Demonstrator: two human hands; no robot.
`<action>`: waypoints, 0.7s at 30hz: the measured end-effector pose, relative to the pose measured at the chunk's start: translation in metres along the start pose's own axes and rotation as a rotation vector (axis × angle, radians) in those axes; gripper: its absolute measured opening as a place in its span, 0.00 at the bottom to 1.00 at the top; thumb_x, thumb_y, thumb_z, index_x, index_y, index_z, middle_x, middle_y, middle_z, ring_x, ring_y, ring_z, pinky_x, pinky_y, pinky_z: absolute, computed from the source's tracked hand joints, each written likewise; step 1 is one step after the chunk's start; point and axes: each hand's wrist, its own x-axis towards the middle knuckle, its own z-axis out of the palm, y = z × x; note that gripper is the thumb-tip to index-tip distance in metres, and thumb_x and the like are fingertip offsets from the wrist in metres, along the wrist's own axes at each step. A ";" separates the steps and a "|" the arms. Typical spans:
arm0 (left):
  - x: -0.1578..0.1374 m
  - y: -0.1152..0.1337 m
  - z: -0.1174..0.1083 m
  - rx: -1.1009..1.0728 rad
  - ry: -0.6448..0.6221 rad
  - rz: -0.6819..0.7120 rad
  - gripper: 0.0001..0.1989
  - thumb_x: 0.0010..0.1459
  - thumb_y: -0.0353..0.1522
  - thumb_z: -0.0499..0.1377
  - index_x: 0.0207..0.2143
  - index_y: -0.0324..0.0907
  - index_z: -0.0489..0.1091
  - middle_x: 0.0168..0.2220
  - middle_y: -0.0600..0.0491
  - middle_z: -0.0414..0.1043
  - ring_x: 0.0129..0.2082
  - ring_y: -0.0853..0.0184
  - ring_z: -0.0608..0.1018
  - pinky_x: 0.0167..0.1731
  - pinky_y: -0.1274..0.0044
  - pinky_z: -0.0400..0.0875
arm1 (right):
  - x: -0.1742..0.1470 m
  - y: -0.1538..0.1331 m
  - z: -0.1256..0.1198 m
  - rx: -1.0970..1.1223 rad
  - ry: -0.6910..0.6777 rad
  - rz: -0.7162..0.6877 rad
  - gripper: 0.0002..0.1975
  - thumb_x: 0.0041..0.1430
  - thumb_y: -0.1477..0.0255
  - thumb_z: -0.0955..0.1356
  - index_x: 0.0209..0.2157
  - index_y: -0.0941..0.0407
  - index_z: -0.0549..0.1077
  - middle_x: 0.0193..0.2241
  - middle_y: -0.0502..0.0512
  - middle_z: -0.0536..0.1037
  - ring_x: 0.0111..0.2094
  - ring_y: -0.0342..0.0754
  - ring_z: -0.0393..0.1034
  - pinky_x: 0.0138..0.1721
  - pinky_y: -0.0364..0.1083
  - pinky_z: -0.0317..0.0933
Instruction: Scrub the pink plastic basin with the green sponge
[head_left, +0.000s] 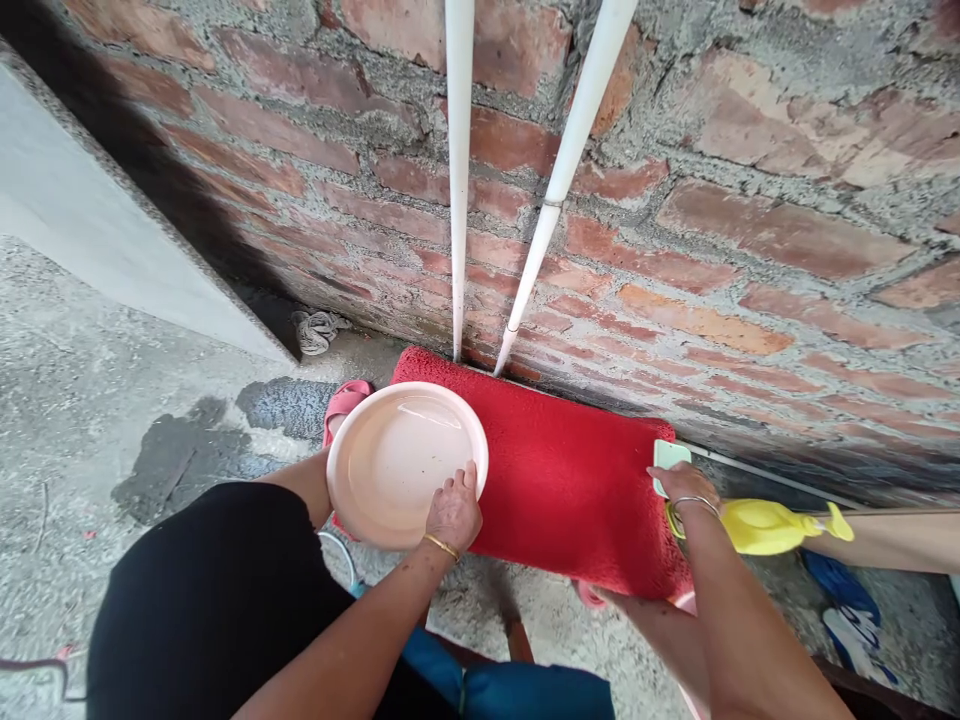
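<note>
My left hand (454, 510) is closed over the near right rim of a pale pink basin (382, 470) with clear water in it. The basin sits over the left end of a red, rough-piled mat (562, 470) and is slightly tilted. At the mat's right end, my right hand (690, 485) is closed on a pale green, flat-backed brush (671, 462); its underside is hidden. A yellow plastic bottle-like thing (765, 525) with a narrow spout lies just right of that hand. Whether my wrist touches it I cannot tell.
Two white pipes (460, 180) run down the brick wall (337, 130) behind the mat. A grey slab (135, 210) leans at left, near a bundle of rope (319, 330). Wet patches (180, 455) mark the concrete floor. Blue-and-white shoes (855, 625) lie at right.
</note>
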 end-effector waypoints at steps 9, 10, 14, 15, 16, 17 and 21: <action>0.000 0.000 -0.006 -0.030 -0.036 0.005 0.31 0.54 0.27 0.48 0.61 0.37 0.47 0.45 0.42 0.64 0.42 0.63 0.70 0.38 0.73 0.66 | -0.144 -0.151 0.065 0.102 -0.052 -0.490 0.19 0.48 0.51 0.65 0.36 0.50 0.70 0.39 0.53 0.71 0.39 0.50 0.68 0.37 0.46 0.60; 0.000 0.000 -0.007 -0.035 -0.042 0.005 0.31 0.53 0.27 0.48 0.61 0.37 0.47 0.45 0.42 0.64 0.42 0.62 0.69 0.38 0.72 0.66 | -0.157 -0.166 0.075 0.095 -0.079 -0.518 0.18 0.49 0.52 0.65 0.36 0.50 0.70 0.38 0.53 0.70 0.39 0.49 0.68 0.36 0.46 0.60; 0.000 -0.001 -0.008 -0.056 -0.048 0.017 0.32 0.53 0.27 0.48 0.61 0.36 0.47 0.46 0.41 0.63 0.42 0.61 0.69 0.38 0.71 0.66 | -0.178 -0.188 0.095 0.032 -0.116 -0.599 0.16 0.51 0.56 0.64 0.38 0.50 0.70 0.40 0.54 0.70 0.39 0.50 0.69 0.38 0.48 0.60; 0.000 -0.001 -0.009 -0.060 -0.044 0.024 0.32 0.53 0.27 0.48 0.61 0.36 0.47 0.46 0.41 0.63 0.42 0.61 0.69 0.38 0.71 0.66 | -0.176 -0.185 0.094 0.007 -0.111 -0.592 0.17 0.51 0.56 0.64 0.39 0.50 0.70 0.41 0.55 0.69 0.40 0.51 0.69 0.39 0.49 0.60; -0.001 -0.001 -0.009 -0.064 -0.041 0.031 0.32 0.52 0.27 0.49 0.61 0.35 0.47 0.46 0.40 0.63 0.42 0.61 0.69 0.38 0.71 0.66 | -0.171 -0.179 0.091 -0.020 -0.106 -0.567 0.18 0.51 0.55 0.64 0.40 0.50 0.70 0.42 0.56 0.69 0.41 0.52 0.68 0.39 0.49 0.60; -0.001 -0.001 -0.009 -0.067 -0.039 0.039 0.32 0.52 0.27 0.49 0.61 0.35 0.47 0.46 0.40 0.63 0.42 0.61 0.69 0.38 0.71 0.66 | -0.165 -0.171 0.088 -0.046 -0.106 -0.527 0.20 0.50 0.54 0.64 0.41 0.51 0.70 0.42 0.57 0.69 0.42 0.53 0.68 0.40 0.50 0.60; -0.002 -0.002 -0.012 -0.069 -0.040 0.053 0.33 0.52 0.26 0.49 0.61 0.34 0.47 0.46 0.41 0.63 0.41 0.61 0.70 0.38 0.72 0.66 | -0.144 -0.131 0.070 -0.092 -0.097 -0.337 0.25 0.50 0.52 0.63 0.44 0.53 0.69 0.44 0.61 0.69 0.43 0.56 0.68 0.39 0.52 0.60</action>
